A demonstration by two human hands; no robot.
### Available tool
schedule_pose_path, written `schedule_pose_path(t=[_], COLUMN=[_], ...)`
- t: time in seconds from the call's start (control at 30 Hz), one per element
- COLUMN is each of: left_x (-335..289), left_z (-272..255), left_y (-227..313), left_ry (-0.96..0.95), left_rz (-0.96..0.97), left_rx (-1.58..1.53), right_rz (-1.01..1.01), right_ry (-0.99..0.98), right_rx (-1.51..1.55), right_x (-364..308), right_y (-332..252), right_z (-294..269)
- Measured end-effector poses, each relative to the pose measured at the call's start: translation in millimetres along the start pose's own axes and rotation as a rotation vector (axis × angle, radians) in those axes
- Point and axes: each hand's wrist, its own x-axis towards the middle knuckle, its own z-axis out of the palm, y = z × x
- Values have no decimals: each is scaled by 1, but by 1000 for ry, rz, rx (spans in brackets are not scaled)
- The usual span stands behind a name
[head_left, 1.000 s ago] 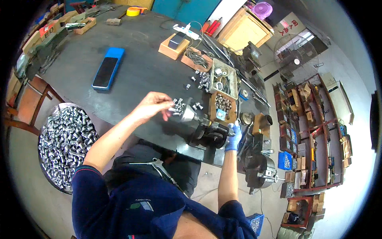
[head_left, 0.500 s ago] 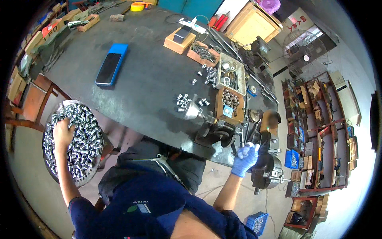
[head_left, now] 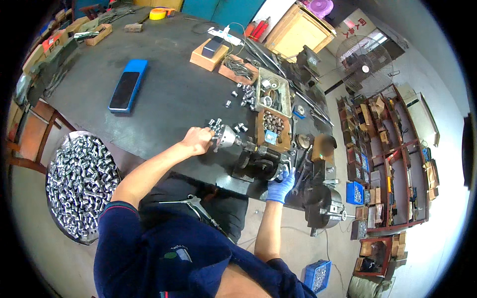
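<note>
My bare left hand [head_left: 198, 140] is closed at the open end of a silver cone-shaped chuck [head_left: 227, 136]. Whatever its fingers hold is hidden. The chuck sits on a small dark bench machine [head_left: 256, 161] at the table's front edge. My right hand [head_left: 281, 187], in a blue glove, has its fingers curled at the machine's right end, by a shiny metal part; what they grip is not clear. Small silver metal fittings [head_left: 241, 127] lie just behind the chuck. A round metal tray [head_left: 89, 239] heaped with similar fittings [head_left: 82, 184] stands at my left.
A wooden box of brownish metal parts [head_left: 273, 124] stands behind the machine, beside a pale tray [head_left: 275, 92]. A blue-cased device [head_left: 128, 85] lies on the dark table. Another bench machine [head_left: 323, 206] is at my right. An air gun [head_left: 196, 203] rests by my lap.
My left hand has left the tray of fittings and moved right to the chuck. My gloved right hand has shifted left and forward to the machine's end. The view has shifted slightly.
</note>
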Motion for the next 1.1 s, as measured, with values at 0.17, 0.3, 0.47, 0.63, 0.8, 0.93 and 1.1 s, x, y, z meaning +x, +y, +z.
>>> schedule_pose_path(t=[0.17,0.3,0.47,0.63,0.8,0.93,1.1], left_x=[-10,-24,-40,-24,-17,-16,-15], left_z=[4,-50,-95,-85,-87,-89,-92], left_y=[-11,9,19,29,23,24,25], left_ry=[42,-71,22,55,-32,-54,-74], left_rz=[23,-313,-137,-57,-86,-89,-83], left_rx=[8,-1004,-1400,-1416,-1348,-1378,-1352], right_rz=[2,-26,-68,-43,-73,-110,-182], right_ry=[-40,-109,-170,-237,-166,13,-190], right_rx=[-38,-116,-162,-63,-84,-116,-188], right_x=[4,24,2,-1,-25,-36,-64], right_y=[3,-5,11,5,0,-10,-41], right_z=[1,-18,29,19,22,7,37])
